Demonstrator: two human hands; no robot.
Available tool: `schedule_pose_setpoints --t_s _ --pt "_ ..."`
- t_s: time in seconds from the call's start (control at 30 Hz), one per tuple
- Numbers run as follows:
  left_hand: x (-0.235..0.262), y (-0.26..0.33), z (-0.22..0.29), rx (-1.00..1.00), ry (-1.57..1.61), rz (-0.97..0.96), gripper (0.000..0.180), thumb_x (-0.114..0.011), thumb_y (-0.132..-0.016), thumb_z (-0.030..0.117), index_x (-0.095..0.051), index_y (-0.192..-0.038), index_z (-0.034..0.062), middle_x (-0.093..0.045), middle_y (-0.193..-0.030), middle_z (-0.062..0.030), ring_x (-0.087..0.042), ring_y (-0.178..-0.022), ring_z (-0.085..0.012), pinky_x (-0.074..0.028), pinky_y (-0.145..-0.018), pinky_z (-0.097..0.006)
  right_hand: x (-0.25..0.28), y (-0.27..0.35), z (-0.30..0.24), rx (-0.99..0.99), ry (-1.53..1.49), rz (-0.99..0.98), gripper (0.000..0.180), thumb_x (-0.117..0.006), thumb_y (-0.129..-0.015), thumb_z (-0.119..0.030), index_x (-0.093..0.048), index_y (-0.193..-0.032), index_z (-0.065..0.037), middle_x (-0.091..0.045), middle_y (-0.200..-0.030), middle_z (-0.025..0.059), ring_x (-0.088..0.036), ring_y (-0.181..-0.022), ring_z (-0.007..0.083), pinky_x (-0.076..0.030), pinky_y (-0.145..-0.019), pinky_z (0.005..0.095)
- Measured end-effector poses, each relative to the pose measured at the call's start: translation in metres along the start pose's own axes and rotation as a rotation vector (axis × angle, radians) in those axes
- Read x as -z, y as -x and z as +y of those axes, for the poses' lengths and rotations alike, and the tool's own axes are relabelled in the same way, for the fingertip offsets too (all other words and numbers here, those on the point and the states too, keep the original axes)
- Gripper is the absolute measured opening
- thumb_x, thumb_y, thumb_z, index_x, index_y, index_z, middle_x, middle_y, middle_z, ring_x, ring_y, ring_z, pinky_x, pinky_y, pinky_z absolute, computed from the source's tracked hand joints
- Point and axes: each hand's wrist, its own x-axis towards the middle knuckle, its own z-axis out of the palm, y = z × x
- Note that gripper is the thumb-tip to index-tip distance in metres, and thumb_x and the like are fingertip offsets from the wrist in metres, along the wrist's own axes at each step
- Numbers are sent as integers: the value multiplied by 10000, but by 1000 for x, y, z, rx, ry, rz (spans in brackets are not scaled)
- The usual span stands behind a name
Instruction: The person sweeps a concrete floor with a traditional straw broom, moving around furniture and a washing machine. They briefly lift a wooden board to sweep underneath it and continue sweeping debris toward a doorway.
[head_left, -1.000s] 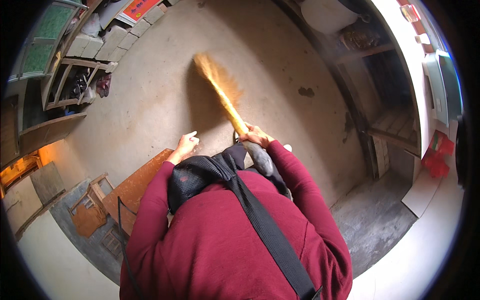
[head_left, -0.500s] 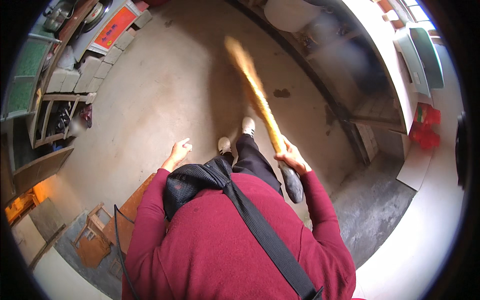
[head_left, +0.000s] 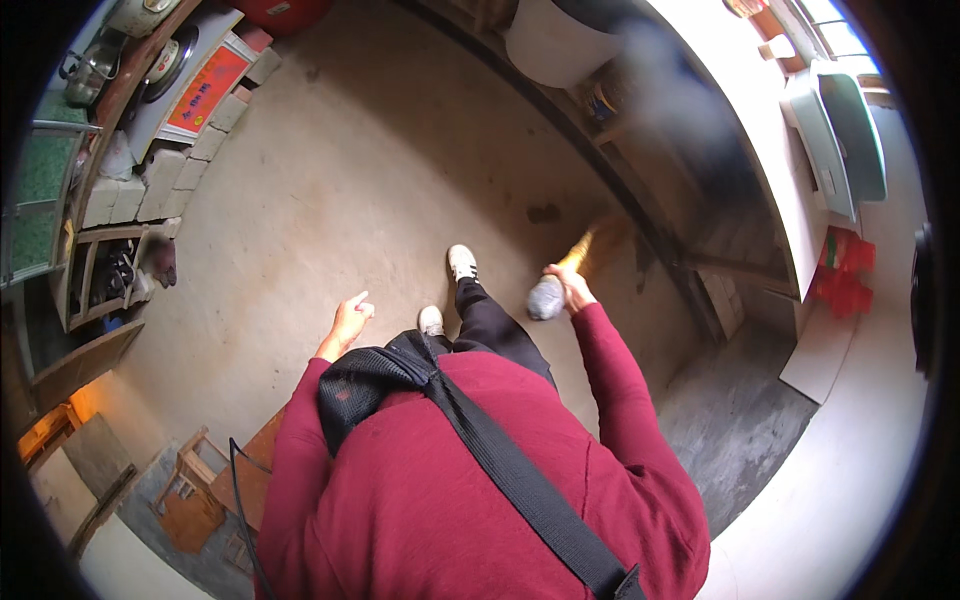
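My right hand [head_left: 572, 288] is closed round a broom [head_left: 577, 253] with a yellow shaft. The broom's grey, wrapped butt end [head_left: 545, 298] sticks out on the near side of the fist. Its far end points away and to the right, low over the floor, foreshortened and smeared by motion into a brownish blur. My left hand [head_left: 350, 320] hangs in the air left of my shoes, holding nothing, with its fingers loosely bent and partly apart.
Concrete floor [head_left: 330, 200] stretches ahead of my white shoes [head_left: 461, 262]. A counter [head_left: 740, 130] with open shelving beneath runs along the right, a white tub [head_left: 560, 45] under it. Brick-built shelving [head_left: 165, 180] lines the left. A wooden stool [head_left: 190, 495] stands at lower left.
My right hand has moved forward, and the broom has swung from pointing far ahead to pointing right. My feet have stepped, with the scene shifting slightly. The left hand remains empty.
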Motion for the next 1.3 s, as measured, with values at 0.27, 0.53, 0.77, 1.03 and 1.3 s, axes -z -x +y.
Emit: schedule_pose_setpoints --t_s 0.27,0.53,0.77,1.03,1.3 --pt "3 12 -3 169 172 103 514 -532 -780 64 -388 -1260 -52 -605 -724 -19 -498 -590 -55 -411 -543 -199 -179 40 -70 304 493 -183 306 -668 -618 -52 -514 -876 9 -559 -730 95 -560 -600 190 -475 -497 341" --pt "-4 13 6 219 289 183 508 -553 -795 76 -393 -1264 -35 -595 -716 -17 -494 -600 -58 -412 -549 -207 -127 43 -135 654 1073 -264 563 -644 -608 -55 -484 -1148 -59 -576 -867 62 -544 -775 149 -446 -699 270" --pt "-6 21 -1 167 268 248 493 -561 -796 86 -415 -1253 -25 -596 -722 -19 -504 -622 -58 -423 -563 -209 -116 -49 -187 614 993 -223 510 -659 -544 -7 -500 -1028 -39 -556 -787 42 -548 -678 155 -471 -571 289" --pt "-5 44 -7 256 366 204 503 -562 -826 93 -377 -1284 -5 -586 -899 -31 -556 -774 -101 -445 -652 -237 -241 -5 -83 502 1274 -243 597 -735 -558 -157 -427 -1049 -15 -590 -873 163 -592 -793 239 -500 -665 331" --pt "28 22 7 86 311 233 502 -550 -774 72 -416 -1243 -46 -602 -728 7 -496 -621 -50 -423 -599 -199 -301 58 -46 409 1155 -838 594 -668 -610 -99 -478 -1166 -15 -584 -907 66 -536 -802 158 -452 -706 274"
